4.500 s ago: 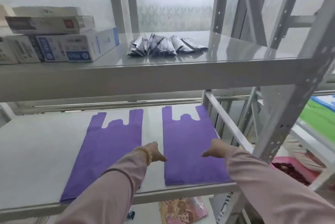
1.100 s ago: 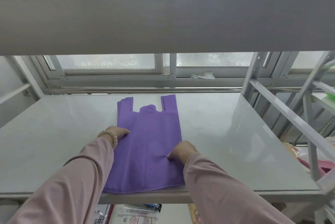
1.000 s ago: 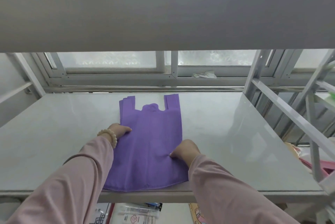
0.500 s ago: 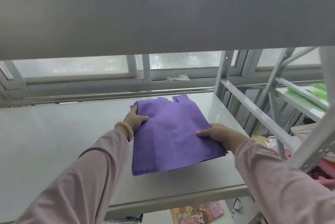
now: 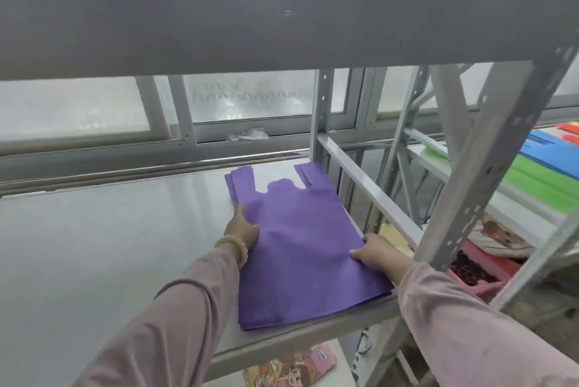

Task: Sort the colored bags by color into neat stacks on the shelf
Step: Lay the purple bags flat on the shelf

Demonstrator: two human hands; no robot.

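Head view, downward onto shelf point(image 5: 94, 261)

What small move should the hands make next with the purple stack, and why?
Probably press both sides inward to square the purple bags: the left hand and right hand sit at the stack's two long edges on the shelf, and the layers show offset at the handles and the near edge.

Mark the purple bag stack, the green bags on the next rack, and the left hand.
purple bag stack point(image 5: 300, 249): head view, middle of the top bag.
green bags point(image 5: 548, 180): head view, flat green top face.
left hand point(image 5: 242, 230): head view, back of the hand.
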